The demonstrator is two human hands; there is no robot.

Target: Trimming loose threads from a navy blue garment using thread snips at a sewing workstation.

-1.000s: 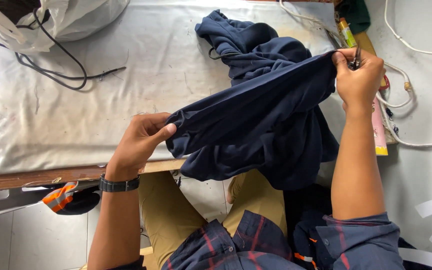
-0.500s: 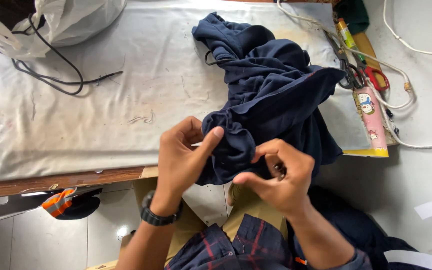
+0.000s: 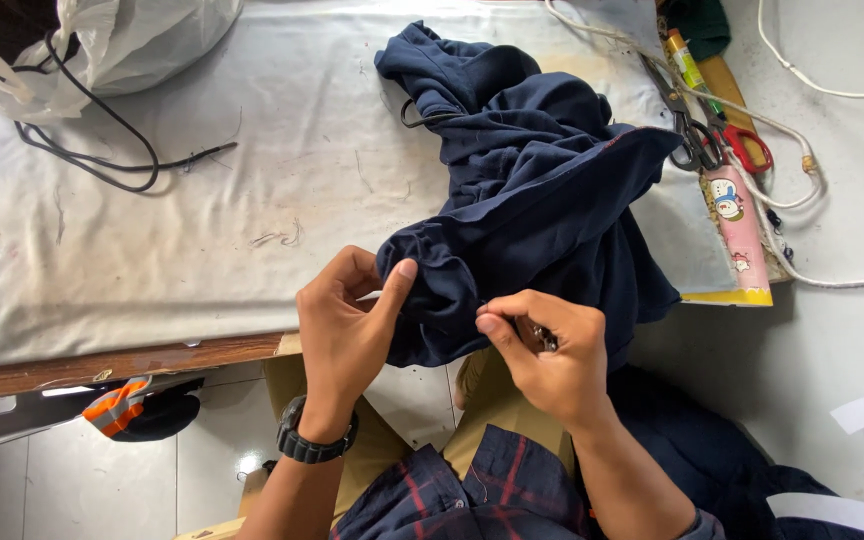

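The left hand [image 3: 347, 320] is gripping a bunched fold of the dark navy fabric garment [image 3: 542, 210], thumb pressed on top and fingers curled beneath. The right hand [image 3: 547, 345] is pinching the cloth's edge just beside it — fingers narrow, closed on the fabric, with a small dark tool showing between them. The garment is lying heaped on the white cloth-covered surface [image 3: 182, 230], its near end hanging over the wooden edge toward the person's lap. Black-and-red-handled scissors [image 3: 707, 140] are resting to the right — a black cable [image 3: 102, 140] is lying at far left.
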